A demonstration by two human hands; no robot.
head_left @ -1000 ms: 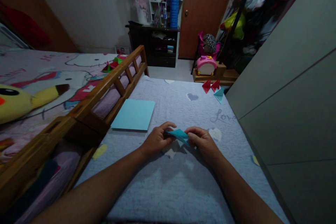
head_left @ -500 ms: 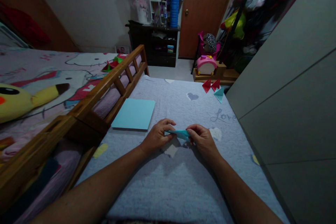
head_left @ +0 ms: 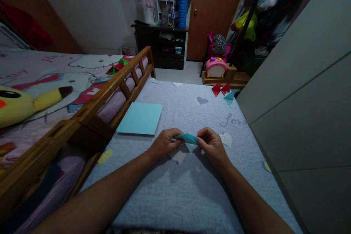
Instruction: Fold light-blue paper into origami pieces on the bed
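A small folded piece of turquoise paper [head_left: 188, 138] is stretched between my two hands, a little above the bed. My left hand [head_left: 167, 142] pinches its left end, with the thumb below and the fingers above. At the right end, my right hand [head_left: 210, 142] grips the paper between thumb and curled fingers. Beyond my left hand lies a stack of square light-blue paper [head_left: 140, 119]. Near the far right corner sit two red folded paper shapes [head_left: 216, 89] and a light-blue folded one [head_left: 229, 98], side by side.
A pale blue patterned sheet [head_left: 175, 197] covers the bed surface. Along the left runs a wooden rail [head_left: 109, 95], with a yellow plush toy [head_left: 16, 106] behind it on another bed. A pale cabinet [head_left: 307, 124] borders the right side. A pink toy case [head_left: 216, 68] stands past the far edge.
The turquoise paper has tilted, so more of its upper face shows. The fingers of both hands have shifted slightly around its ends. The stack and folded shapes stay put.
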